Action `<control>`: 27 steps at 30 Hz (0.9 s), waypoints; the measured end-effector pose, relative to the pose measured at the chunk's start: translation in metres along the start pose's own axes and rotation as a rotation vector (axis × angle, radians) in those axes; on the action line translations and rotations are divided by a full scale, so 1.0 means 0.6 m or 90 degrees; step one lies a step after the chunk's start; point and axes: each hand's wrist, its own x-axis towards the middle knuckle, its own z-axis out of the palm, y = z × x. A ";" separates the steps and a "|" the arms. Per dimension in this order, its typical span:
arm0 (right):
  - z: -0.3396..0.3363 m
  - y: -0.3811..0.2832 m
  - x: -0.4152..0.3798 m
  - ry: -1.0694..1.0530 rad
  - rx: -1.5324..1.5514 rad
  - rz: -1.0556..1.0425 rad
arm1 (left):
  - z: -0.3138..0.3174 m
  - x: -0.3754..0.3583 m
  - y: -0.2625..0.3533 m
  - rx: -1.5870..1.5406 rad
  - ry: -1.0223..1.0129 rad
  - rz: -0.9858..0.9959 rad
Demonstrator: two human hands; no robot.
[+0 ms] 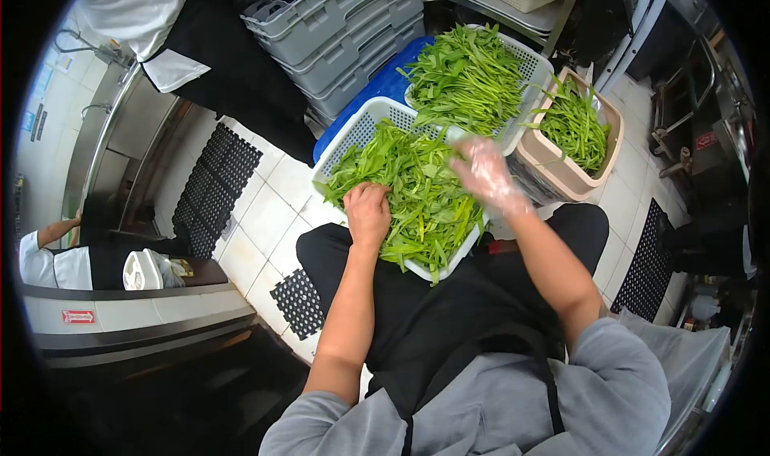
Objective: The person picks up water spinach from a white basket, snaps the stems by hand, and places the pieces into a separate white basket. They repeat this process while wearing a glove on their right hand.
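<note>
Loose leafy greens [417, 191] fill a light grey perforated basket [325, 170] at my lap. My left hand [368, 214], bare, rests on the left side of these greens with its fingers curled into the leaves. Over the basket's right edge is my right hand [484, 171], in a clear plastic glove and blurred by motion; whether it holds anything does not show. Just beyond, a second perforated basket [536, 69] holds long-stemmed greens [473, 79] laid in a bundle. To the right, a beige bin [613, 127] contains more greens [573, 127].
Grey crates [337, 47] are stacked behind the baskets, beside a blue surface [393, 79]. A person in a black apron [241, 79] stands at upper left; another person [64, 263] is at far left. Black perforated mats [216, 175] lie on the white tiled floor [269, 203].
</note>
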 end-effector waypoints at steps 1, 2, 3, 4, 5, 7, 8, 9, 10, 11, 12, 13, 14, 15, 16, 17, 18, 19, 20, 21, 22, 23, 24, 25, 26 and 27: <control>-0.003 -0.028 -0.023 -0.059 0.034 0.030 | -0.003 0.003 -0.001 -0.013 0.003 0.003; 0.005 -0.037 -0.049 -0.099 0.033 0.021 | -0.004 0.006 -0.002 -0.026 0.003 0.008; 0.009 -0.050 -0.072 -0.100 0.022 0.015 | -0.004 0.012 -0.004 -0.044 0.018 -0.050; 0.013 -0.061 -0.089 -0.098 0.010 0.014 | -0.004 0.023 -0.008 -0.062 0.029 -0.104; 0.015 -0.066 -0.097 -0.113 0.028 0.033 | -0.003 0.040 -0.013 -0.080 0.040 -0.156; 0.015 -0.070 -0.107 -0.143 0.061 0.063 | 0.000 0.084 -0.036 -0.057 0.000 -0.281; 0.018 -0.069 -0.110 -0.142 0.058 0.066 | 0.000 0.110 -0.039 -0.025 -0.017 -0.353; 0.023 -0.065 -0.112 -0.144 0.054 0.065 | 0.004 0.131 -0.050 0.027 -0.022 -0.356; 0.025 -0.064 -0.112 -0.147 0.051 0.062 | 0.006 0.152 -0.058 0.078 -0.025 -0.361; 0.025 -0.063 -0.113 -0.151 0.032 0.062 | 0.006 0.171 -0.065 0.153 -0.011 -0.290; 0.023 -0.064 -0.113 -0.155 0.028 0.062 | -0.007 0.190 -0.034 0.238 0.005 -0.263; 0.022 -0.065 -0.114 -0.159 0.025 0.063 | -0.001 0.200 -0.025 0.220 0.058 -0.172; 0.020 -0.064 -0.114 -0.161 0.022 0.065 | 0.005 0.212 -0.016 0.201 0.111 -0.079; 0.023 -0.065 -0.117 -0.136 0.019 0.061 | 0.018 0.216 -0.003 0.080 0.029 0.002; 0.025 -0.063 -0.117 -0.125 0.025 0.059 | 0.030 0.217 0.009 -0.039 -0.055 0.080; 0.027 -0.061 -0.118 -0.114 0.032 0.057 | 0.038 0.222 0.017 -0.061 -0.255 0.115; 0.028 -0.060 -0.119 -0.104 0.038 0.055 | 0.059 0.215 0.001 -0.030 -0.281 0.079; 0.025 -0.061 -0.120 -0.105 0.036 0.058 | 0.090 0.204 -0.030 0.000 -0.305 0.044; 0.028 -0.061 -0.121 -0.101 0.036 0.061 | 0.106 0.202 -0.049 0.029 -0.330 0.009; 0.035 -0.059 -0.123 -0.096 0.034 0.064 | 0.097 0.210 -0.056 0.150 -0.440 -0.116; 0.038 -0.057 -0.123 -0.092 0.032 0.067 | 0.124 0.204 -0.117 0.225 -0.508 -0.197; 0.036 -0.057 -0.124 -0.080 0.035 0.059 | 0.120 0.207 -0.138 0.191 -0.542 -0.240; 0.037 -0.056 -0.125 -0.071 0.029 0.048 | 0.114 0.207 -0.144 0.158 -0.577 -0.285; 0.038 -0.054 -0.125 -0.062 0.023 0.037 | 0.113 0.207 -0.146 0.151 -0.595 -0.315; 0.039 -0.051 -0.124 -0.053 0.016 0.024 | 0.114 0.210 -0.149 0.144 -0.610 -0.345; 0.041 -0.051 -0.123 -0.044 0.017 0.024 | 0.112 0.215 -0.143 0.136 -0.623 -0.375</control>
